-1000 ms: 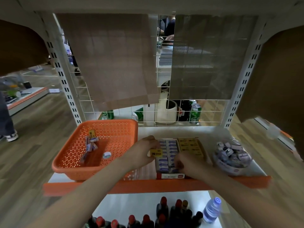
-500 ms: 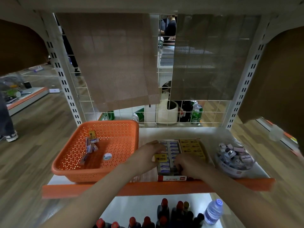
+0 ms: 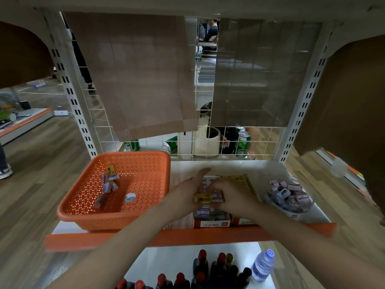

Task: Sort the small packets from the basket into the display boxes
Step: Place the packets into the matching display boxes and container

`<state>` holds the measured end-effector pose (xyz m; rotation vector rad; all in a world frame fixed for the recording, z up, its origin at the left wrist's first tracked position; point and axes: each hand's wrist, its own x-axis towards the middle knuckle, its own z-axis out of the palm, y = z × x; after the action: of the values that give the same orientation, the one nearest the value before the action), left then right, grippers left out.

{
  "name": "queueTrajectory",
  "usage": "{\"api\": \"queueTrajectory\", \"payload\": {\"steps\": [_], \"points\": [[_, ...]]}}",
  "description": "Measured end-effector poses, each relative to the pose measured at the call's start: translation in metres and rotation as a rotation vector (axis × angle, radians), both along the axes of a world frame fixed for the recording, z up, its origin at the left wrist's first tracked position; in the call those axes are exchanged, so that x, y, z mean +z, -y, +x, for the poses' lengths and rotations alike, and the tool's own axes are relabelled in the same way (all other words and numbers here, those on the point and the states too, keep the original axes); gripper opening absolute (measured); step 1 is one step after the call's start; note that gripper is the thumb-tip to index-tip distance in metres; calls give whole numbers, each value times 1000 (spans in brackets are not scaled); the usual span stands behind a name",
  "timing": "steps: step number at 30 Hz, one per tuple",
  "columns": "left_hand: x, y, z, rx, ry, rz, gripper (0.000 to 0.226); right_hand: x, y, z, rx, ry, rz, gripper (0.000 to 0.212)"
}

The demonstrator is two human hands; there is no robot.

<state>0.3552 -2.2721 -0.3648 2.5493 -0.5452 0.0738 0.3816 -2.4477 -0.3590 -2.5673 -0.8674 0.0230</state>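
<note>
The fingers (image 3: 205, 172) of the left hand (image 3: 185, 197) are stretched forward while its thumb side holds the left end of a yellow packet (image 3: 202, 198). The right hand (image 3: 233, 197), which was low over the front of the blue-and-white display box (image 3: 212, 224) a second ago, has come up and across to meet it. Its fingers are now curled at the packet's right end.

The packet hovers above the blue-and-white rows, so it is not yet sorted. The handover probably sends it to the yellow display box (image 3: 239, 180) just behind.

Whether the right fingers grip the yellow packet or a blue-and-white one touching it cannot be told, because the hands blur together. Both hands hide most of the box rows.

Farther left on the shelf, the orange basket (image 3: 112, 221) holds a small cluster of packets (image 3: 108, 182), too small to read.
</note>
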Motion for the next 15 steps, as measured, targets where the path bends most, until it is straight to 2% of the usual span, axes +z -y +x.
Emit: {"api": "queueTrajectory", "payload": {"steps": [3,6,10,15], "points": [[1,8,0,3,6,-41,95,3,8,3,1,-20,51,24],[4,12,-2,18,31,-39,87,9,28,13,-93,-28,114,23],[1,6,-1,49,55,164,59,10,70,28,-229,-34,65,27],[-8,3,0,60,-29,288,47,-11,92,27,-304,-161,6,26]]}}
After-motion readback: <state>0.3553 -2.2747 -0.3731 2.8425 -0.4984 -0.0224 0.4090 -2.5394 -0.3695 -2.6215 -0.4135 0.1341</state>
